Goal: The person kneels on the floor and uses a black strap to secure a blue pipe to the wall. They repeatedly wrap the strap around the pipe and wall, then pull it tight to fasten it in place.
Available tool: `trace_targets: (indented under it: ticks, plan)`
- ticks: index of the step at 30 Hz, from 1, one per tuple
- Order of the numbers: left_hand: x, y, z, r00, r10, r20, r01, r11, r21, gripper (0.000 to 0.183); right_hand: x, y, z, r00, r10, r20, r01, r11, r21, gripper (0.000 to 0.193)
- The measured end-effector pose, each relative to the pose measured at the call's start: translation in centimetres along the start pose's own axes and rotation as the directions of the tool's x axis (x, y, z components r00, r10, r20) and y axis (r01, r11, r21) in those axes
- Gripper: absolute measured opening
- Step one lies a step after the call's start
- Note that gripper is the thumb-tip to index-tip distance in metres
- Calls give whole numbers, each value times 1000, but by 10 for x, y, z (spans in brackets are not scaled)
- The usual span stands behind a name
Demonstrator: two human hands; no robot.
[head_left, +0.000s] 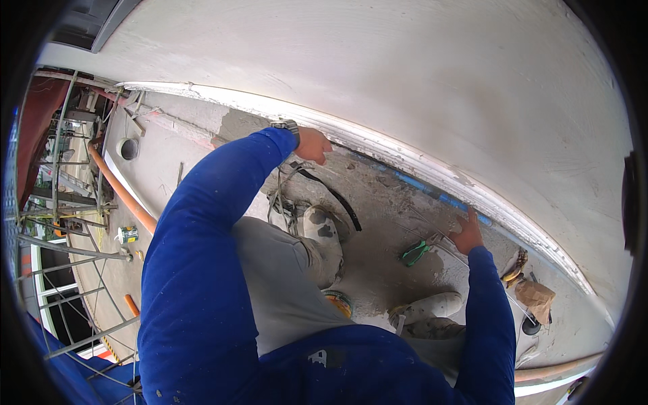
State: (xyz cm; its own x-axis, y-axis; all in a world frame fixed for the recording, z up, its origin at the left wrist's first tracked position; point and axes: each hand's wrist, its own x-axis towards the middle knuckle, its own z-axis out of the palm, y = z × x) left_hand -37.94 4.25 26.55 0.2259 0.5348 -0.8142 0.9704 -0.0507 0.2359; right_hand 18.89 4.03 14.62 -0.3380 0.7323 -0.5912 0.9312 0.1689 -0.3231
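My left hand point(312, 145), with a watch on its wrist, reaches to the lower edge of a long white ribbed moulding point(405, 150). Its fingertips and thumb stand apart, and nothing shows between them. Farther right, my right hand point(467, 234) is beside a narrow blue strip point(413, 181) that runs under the moulding. One finger is stretched out to that strip; the other fingers are partly hidden. Green-handled pliers point(415, 253) lie on the grey floor just left of my right hand. Below my left hand are a black strap point(337, 194) and tangled cords.
My stained shoes point(322, 237) stand on the ledge, with a tin point(339, 303) between them. A paper bag point(535, 298) lies at right. Leftward are a bucket point(127, 148), an orange pipe point(120, 183) and scaffolding point(74, 258) beyond the edge. A pale wall point(432, 74) rises ahead.
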Motion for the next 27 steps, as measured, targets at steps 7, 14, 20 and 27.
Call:
trace_targets:
  ticks: [7,14,20,27]
  plan:
    - [-78,-170,215,777,-523,-352,307,802,-513,51,4,-11,0,1000,-8,9,8,1000,14,75]
    - [-54,-113,319,939,-344,-8,194,550,-812,54,1,-8,-4,1000,3,15,-3,1000,-11,75]
    - [-35,-113,287,885,-411,-216,168,717,-676,56,7,-9,-4,998,38,42,-38,999,-16,74]
    - [-20,-128,316,910,-331,-249,180,858,-482,69,8,-12,-4,995,71,76,-79,992,101,74]
